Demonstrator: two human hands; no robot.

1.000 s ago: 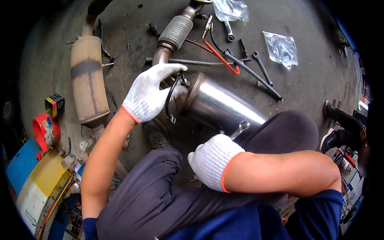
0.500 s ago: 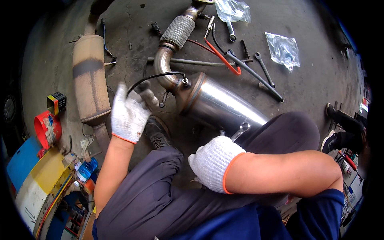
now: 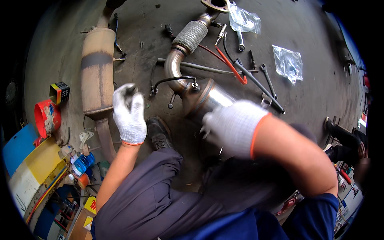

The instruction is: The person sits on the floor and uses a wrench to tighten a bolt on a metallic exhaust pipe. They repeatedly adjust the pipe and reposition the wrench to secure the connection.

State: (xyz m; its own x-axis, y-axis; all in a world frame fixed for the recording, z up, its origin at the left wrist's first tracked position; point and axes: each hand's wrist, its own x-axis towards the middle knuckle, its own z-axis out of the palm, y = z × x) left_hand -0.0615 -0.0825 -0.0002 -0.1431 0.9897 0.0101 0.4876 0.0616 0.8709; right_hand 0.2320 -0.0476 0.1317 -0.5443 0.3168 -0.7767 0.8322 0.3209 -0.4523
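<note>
My left hand, in a white knitted glove with an orange cuff, is raised left of the exhaust part. Its fingers curl toward the thumb with dark tips; anything between them is too small to make out. My right hand, gloved alike and blurred, closes around a combination wrench; the ring end and jaw stick out on either side. Under that hand lies a shiny metal exhaust canister, partly hidden. A bent pipe with a braided flexible section leads up from it. A black sensor cable is fixed near its top.
A rusty muffler lies at left. Beyond the canister are a long bar, another wrench, a red-sleeved sensor lead and clear plastic bags. A bottle and coloured panels crowd the lower left.
My left hand has come away from the sensor cable, its fingers now curled. My right hand has swung up and forward with the wrench, over the canister. The view has shifted slightly.
</note>
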